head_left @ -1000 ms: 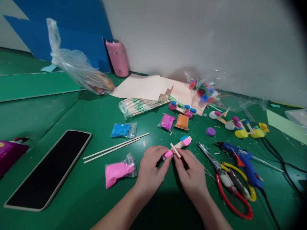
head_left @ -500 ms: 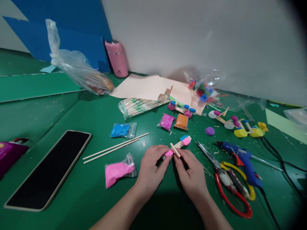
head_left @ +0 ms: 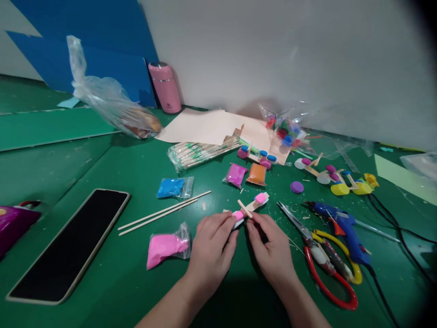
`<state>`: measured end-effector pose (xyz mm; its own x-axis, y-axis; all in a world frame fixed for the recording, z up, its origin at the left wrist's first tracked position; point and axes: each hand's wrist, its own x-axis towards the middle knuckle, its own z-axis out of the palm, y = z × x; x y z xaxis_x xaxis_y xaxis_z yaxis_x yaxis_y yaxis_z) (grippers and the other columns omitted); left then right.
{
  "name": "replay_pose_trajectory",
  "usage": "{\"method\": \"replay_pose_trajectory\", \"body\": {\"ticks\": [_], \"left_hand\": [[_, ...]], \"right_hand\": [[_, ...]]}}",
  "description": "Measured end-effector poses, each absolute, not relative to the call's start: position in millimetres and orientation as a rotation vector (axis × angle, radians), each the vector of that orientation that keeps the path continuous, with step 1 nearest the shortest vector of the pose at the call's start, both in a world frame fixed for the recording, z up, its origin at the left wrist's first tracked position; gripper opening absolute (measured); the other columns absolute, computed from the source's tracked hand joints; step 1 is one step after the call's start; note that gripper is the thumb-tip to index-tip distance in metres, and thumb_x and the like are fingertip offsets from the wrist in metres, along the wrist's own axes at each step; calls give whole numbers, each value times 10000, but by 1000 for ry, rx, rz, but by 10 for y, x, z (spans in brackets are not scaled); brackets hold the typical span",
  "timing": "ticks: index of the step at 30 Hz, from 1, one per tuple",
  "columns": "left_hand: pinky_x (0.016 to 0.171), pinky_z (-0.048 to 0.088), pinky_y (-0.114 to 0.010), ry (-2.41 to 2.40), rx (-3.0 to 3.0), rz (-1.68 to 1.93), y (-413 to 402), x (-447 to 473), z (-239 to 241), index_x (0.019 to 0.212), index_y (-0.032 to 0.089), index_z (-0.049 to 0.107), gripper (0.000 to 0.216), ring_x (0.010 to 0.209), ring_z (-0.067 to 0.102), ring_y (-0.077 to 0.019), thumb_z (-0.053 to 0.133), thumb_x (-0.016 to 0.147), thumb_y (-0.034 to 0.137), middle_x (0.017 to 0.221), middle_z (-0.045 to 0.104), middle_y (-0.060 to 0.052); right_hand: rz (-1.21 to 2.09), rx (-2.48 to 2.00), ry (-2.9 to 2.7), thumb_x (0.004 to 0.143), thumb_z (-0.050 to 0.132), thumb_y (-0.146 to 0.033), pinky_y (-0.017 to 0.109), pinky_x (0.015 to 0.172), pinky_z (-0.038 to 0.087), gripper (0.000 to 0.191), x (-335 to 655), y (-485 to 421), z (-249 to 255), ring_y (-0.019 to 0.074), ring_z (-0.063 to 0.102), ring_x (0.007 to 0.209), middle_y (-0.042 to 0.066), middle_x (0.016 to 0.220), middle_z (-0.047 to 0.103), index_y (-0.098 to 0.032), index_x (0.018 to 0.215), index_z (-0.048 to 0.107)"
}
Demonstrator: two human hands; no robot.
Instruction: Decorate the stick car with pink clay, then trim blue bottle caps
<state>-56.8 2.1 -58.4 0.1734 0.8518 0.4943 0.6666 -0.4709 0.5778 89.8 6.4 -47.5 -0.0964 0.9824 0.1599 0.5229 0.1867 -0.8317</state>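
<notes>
Between my hands is a small wooden-stick toy car [head_left: 249, 207], with pink clay [head_left: 260, 198] in the wheel at its far end. A short stick lies crosswise over its body. My left hand [head_left: 212, 246] pinches the near end, fingers on a pale wheel with pink clay [head_left: 238, 215]. From the other side, the fingertips of my right hand [head_left: 269, 242] grip the car close to the crosswise stick. Its underside and part of the near wheels are hidden by my fingers. A bag of pink clay [head_left: 164, 249] rests left of my left hand.
Scissors [head_left: 317, 250] and a blue glue gun [head_left: 344, 228] with a cable lie to the right. On the left are a phone [head_left: 68, 246] and two wooden sticks [head_left: 164, 212]. Other stick cars [head_left: 256, 157], clay packets [head_left: 235, 174] and a pink flask [head_left: 165, 89] stand farther back.
The toy car has turned in my hands: the blue at its far end no longer shows, and more pink clay does. My left fingers have shifted over the near wheel.
</notes>
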Motion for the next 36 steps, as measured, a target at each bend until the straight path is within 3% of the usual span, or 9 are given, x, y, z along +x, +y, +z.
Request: {"method": "replay_pose_trajectory", "body": {"ticks": [20,36], "left_hand": [[733,481,-369,1510,2530,918,18,-542,-530,1051,165,543,312,866,583,-215,411,775,107,975,623,-119],[692,485,-381,1468,2550,951,28,-556,-518,1009,140,573,281,852,593,-234,393,793,120,958,629,-152]], "right_hand": [[786,-1411,-1768,831,421,-184,280,771,436,243,916,65,-466,168,543,864,62,930,572,-190,1035,554],[772,-1414,-1761,835,415,-192,297,771,444,242,905,65,-456,175,552,863,64,929,580,-198,1031,557]]}}
